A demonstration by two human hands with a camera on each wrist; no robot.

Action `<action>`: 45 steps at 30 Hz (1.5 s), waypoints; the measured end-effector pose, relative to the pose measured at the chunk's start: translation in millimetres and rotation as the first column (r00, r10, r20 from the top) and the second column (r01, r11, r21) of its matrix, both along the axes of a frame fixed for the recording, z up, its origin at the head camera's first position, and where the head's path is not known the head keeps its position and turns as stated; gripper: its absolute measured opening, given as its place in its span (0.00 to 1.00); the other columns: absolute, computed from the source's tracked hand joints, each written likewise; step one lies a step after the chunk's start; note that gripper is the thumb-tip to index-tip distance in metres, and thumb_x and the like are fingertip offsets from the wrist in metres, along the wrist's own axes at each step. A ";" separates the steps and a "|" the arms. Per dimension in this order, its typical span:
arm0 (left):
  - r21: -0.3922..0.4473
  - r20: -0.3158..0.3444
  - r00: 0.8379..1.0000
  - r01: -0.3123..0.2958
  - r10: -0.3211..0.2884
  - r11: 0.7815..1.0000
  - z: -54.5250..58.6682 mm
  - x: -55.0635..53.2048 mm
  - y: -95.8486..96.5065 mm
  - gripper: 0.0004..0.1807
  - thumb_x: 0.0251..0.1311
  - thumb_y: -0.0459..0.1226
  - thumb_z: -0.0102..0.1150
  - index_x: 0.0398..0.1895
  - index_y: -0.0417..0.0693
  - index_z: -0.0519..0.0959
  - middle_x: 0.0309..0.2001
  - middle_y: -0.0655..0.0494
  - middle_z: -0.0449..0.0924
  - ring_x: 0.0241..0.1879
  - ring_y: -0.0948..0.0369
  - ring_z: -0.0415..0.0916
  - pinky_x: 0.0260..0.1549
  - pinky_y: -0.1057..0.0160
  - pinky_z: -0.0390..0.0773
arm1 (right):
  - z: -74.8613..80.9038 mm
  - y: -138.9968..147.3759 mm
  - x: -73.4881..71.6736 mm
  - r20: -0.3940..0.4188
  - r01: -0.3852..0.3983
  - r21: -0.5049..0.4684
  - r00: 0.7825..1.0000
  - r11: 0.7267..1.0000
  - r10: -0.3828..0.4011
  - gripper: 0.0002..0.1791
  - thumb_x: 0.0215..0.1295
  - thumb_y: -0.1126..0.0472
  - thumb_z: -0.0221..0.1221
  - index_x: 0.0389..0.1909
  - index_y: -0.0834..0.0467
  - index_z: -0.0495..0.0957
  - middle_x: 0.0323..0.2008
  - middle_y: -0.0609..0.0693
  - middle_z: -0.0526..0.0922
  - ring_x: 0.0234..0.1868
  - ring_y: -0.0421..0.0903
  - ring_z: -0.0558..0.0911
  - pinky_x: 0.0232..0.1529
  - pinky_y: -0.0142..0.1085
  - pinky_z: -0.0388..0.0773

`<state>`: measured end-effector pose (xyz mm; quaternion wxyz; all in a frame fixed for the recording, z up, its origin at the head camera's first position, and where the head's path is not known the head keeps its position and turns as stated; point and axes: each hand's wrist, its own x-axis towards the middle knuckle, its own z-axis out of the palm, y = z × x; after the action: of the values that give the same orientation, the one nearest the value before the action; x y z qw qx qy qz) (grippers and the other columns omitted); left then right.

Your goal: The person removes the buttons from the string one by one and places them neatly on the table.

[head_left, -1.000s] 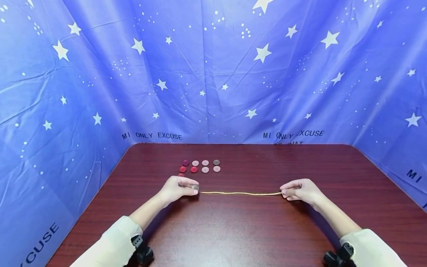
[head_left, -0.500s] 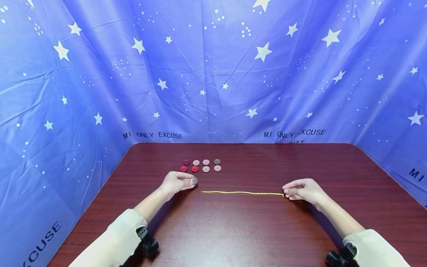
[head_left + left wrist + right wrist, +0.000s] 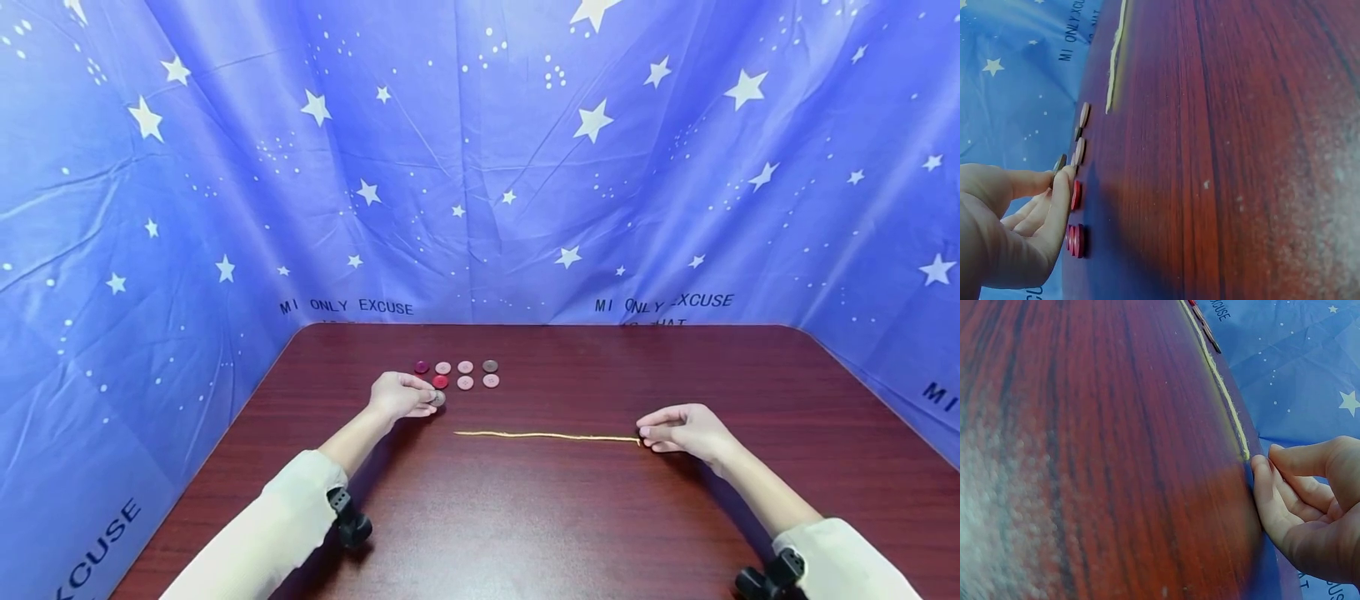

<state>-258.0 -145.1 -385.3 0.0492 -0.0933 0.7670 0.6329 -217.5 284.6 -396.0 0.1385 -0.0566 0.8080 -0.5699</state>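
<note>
My left hand [image 3: 399, 396] pinches a grey-brown button [image 3: 438, 399] between thumb and fingers, just in front of the button rows. In the left wrist view that button [image 3: 1059, 165] is tilted on edge. Red buttons [image 3: 1079, 240] lie close below this hand; the head view hides some of them behind it. A yellow string [image 3: 547, 435] lies nearly straight across the table. My right hand [image 3: 686, 432] is at the string's right end, fingers lightly bent. In the right wrist view, the string end [image 3: 1246, 456] lies just beyond the fingertips, and nothing shows between them.
Two rows of buttons lie at the back left: a purple one [image 3: 422, 367], a grey-brown one [image 3: 490, 366], a red one [image 3: 440, 382] and several pink ones [image 3: 465, 383]. The dark red wooden table [image 3: 525, 517] meets a blue star-patterned cloth [image 3: 480, 167] behind.
My left hand has moved away from the string's left end, back toward the button rows, carrying the grey-brown button. The right hand and the string have hardly moved.
</note>
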 end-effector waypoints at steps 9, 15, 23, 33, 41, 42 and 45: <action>-0.039 -0.051 0.997 -0.054 0.052 0.998 -3.7 -5.8 7.5 0.09 0.51 0.22 0.64 0.35 0.22 0.81 0.27 0.38 0.86 0.16 0.65 0.80 0.25 0.64 0.84 | 1.7 -2.3 -2.5 0.008 0.008 0.011 1.000 1.000 -0.009 0.22 0.61 0.66 0.62 0.50 0.80 0.73 0.35 0.46 0.87 0.30 0.36 0.85 0.38 0.31 0.84; -0.137 -0.091 0.995 -0.056 0.044 0.989 -6.8 -6.7 12.3 0.03 0.50 0.20 0.62 0.29 0.23 0.82 0.22 0.42 0.84 0.13 0.67 0.78 0.21 0.66 0.83 | 5.0 -5.4 -4.9 0.005 0.011 0.023 1.000 1.000 -0.011 0.23 0.62 0.65 0.62 0.51 0.79 0.73 0.35 0.47 0.87 0.30 0.36 0.85 0.38 0.31 0.84; -0.307 -0.150 0.989 -0.044 -0.002 0.951 -5.3 -6.2 18.4 0.02 0.50 0.22 0.62 0.23 0.28 0.81 0.25 0.37 0.85 0.16 0.61 0.82 0.21 0.66 0.83 | 8.2 -10.7 -8.3 -0.104 0.007 0.042 0.995 0.999 -0.002 0.25 0.61 0.64 0.62 0.53 0.78 0.72 0.37 0.52 0.88 0.33 0.35 0.85 0.37 0.33 0.85; -0.496 -0.190 0.982 -0.081 -0.017 0.865 -3.6 -9.7 19.8 0.04 0.49 0.25 0.66 0.19 0.34 0.83 0.21 0.42 0.85 0.17 0.59 0.83 0.16 0.71 0.79 | 15.1 -18.9 -10.8 -0.346 0.142 0.257 0.937 0.956 -0.046 0.22 0.61 0.57 0.64 0.51 0.67 0.78 0.43 0.62 0.86 0.35 0.32 0.84 0.36 0.31 0.81; -0.528 -0.184 0.983 -0.084 -0.017 0.845 -3.2 -15.1 18.7 0.06 0.47 0.26 0.68 0.17 0.36 0.82 0.19 0.44 0.84 0.15 0.61 0.81 0.15 0.71 0.78 | 24.5 -26.4 -8.9 -0.536 0.294 0.420 0.844 0.859 -0.027 0.17 0.60 0.53 0.64 0.46 0.59 0.82 0.40 0.55 0.88 0.39 0.46 0.87 0.38 0.29 0.77; -0.551 -0.190 0.982 -0.088 -0.022 0.830 -3.1 -15.7 18.5 0.07 0.47 0.27 0.68 0.16 0.37 0.82 0.18 0.45 0.84 0.14 0.62 0.81 0.15 0.72 0.78 | 24.9 -27.3 -8.6 -0.540 0.295 0.421 0.841 0.858 -0.024 0.17 0.60 0.53 0.64 0.46 0.59 0.81 0.40 0.55 0.88 0.39 0.47 0.87 0.38 0.29 0.78; -0.622 -0.203 0.979 -0.101 -0.035 0.777 -3.3 -17.1 18.6 0.08 0.45 0.29 0.69 0.14 0.40 0.82 0.15 0.49 0.83 0.14 0.65 0.79 0.18 0.73 0.77 | 25.7 -30.1 -7.5 -0.548 0.293 0.421 0.836 0.858 -0.017 0.17 0.61 0.54 0.64 0.47 0.60 0.81 0.41 0.56 0.88 0.40 0.50 0.87 0.39 0.33 0.81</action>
<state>-275.1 -126.5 -388.6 -0.0745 -0.0529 0.9332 0.3474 -225.0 254.5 -370.3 -0.1264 -0.1052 0.9334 -0.3190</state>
